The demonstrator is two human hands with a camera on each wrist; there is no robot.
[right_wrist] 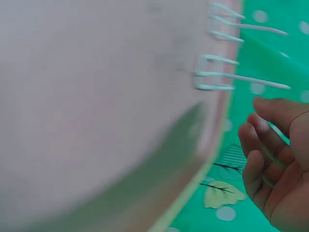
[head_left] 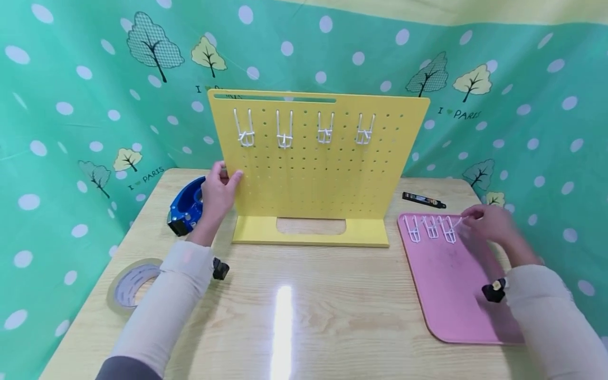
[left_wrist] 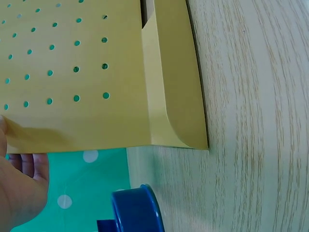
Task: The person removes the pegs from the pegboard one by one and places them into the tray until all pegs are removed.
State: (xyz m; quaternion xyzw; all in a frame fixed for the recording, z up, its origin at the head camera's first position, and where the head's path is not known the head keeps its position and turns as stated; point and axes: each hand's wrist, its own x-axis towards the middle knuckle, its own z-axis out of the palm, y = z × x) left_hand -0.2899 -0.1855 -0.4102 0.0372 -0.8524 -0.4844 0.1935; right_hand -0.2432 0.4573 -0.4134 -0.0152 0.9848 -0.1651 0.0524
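Note:
My left hand point(head_left: 219, 192) grips the left edge of an upright yellow pegboard point(head_left: 304, 182), thumb on the front face and fingers behind it. Along the board's upper part several white wire hooks point(head_left: 284, 129) hang in a row. Over at the right, my right hand point(head_left: 491, 224) is at the far right corner of a pink tray point(head_left: 451, 295), its fingers loosely bent. Three more white wire hooks point(head_left: 431, 228) lie along that tray's far edge. In the right wrist view the fingertips are just beside the prong of the nearest hook point(right_wrist: 215, 73), with nothing visible between them.
A blue tape dispenser point(head_left: 182, 207) stands left of the board, behind my left forearm. Nearer lies a roll of tape point(head_left: 124, 287), partly covered by my sleeve. A black marker-like item point(head_left: 424, 200) lies behind the tray. A patterned green curtain point(head_left: 304, 58) surrounds the wooden table point(head_left: 342, 295).

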